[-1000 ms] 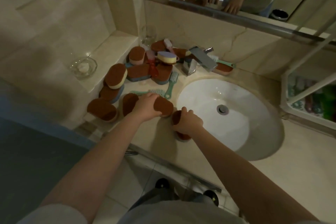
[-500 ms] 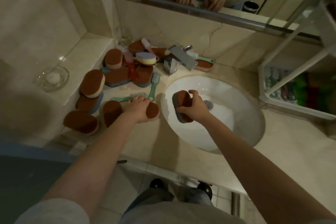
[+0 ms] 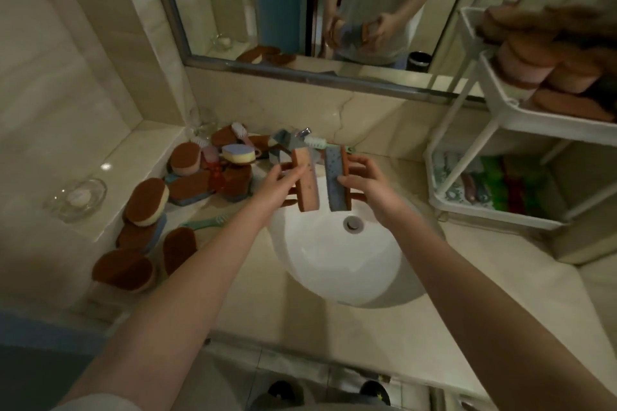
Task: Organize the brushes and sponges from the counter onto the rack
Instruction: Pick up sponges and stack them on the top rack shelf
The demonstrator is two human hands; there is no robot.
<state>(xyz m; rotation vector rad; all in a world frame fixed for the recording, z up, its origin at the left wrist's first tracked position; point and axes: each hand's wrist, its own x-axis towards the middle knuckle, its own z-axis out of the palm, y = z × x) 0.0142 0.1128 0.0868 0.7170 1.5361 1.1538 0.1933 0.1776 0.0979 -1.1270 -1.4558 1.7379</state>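
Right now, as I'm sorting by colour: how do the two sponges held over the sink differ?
The pink sponge, in the left hand, has pink foam; the blue-grey sponge, in the right hand, has speckled blue-grey foam. The pink sponge's brown layer faces left, the blue-grey sponge's faces right. Both are held on edge, foam sides facing each other.

Upright pink sponge beside blue sponge

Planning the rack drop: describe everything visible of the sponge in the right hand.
The blue-grey sponge is an oblong, speckled foam block with a brown scouring layer on its right side. It is held on end above the sink, pinched by the right hand, thumb on the foam. A gap parts it from the pink sponge.
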